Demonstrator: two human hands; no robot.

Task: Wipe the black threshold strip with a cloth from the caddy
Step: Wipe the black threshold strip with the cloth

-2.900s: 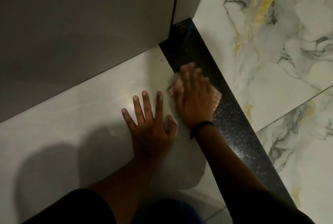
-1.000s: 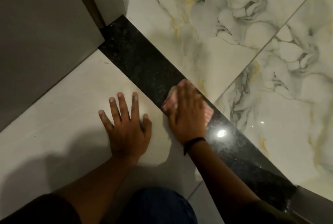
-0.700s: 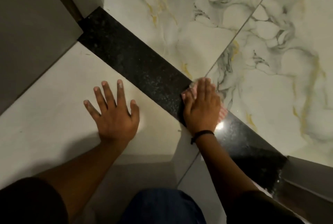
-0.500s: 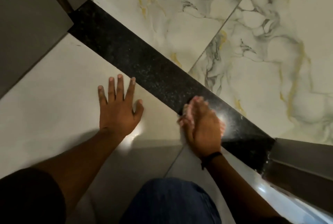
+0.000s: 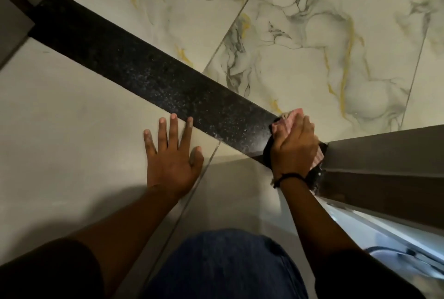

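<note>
My left hand (image 5: 171, 154) lies flat on the plain beige floor tile (image 5: 72, 118), palm down, fingers spread wide and pointing up toward the black threshold strip (image 5: 153, 77). The tip of the index finger reaches the strip's near edge; the thumb splays out to the right, just beside a grout line. The left forearm runs straight back toward me, down to the lower left, ending in a dark sleeve (image 5: 48, 272).

My right hand (image 5: 294, 145) is pressed palm-down on a pink cloth (image 5: 287, 122), fingers held close together and pointing up the frame. The cloth shows past the fingertips and again at the hand's right edge, by the wrist. I cannot tell whether the fingers curl around any of it or only flatten it. Hand and cloth sit on the strip's right end, right against the grey door frame (image 5: 384, 152) that cuts in from the right. A black band (image 5: 289, 177) circles the wrist, and the forearm slopes down to the lower right.

The strip runs as a diagonal from the upper left corner down to that frame, speckled and dark, between the beige tile and the veined marble floor (image 5: 312, 46). My knee in blue fabric (image 5: 223, 265) fills the bottom middle.
</note>
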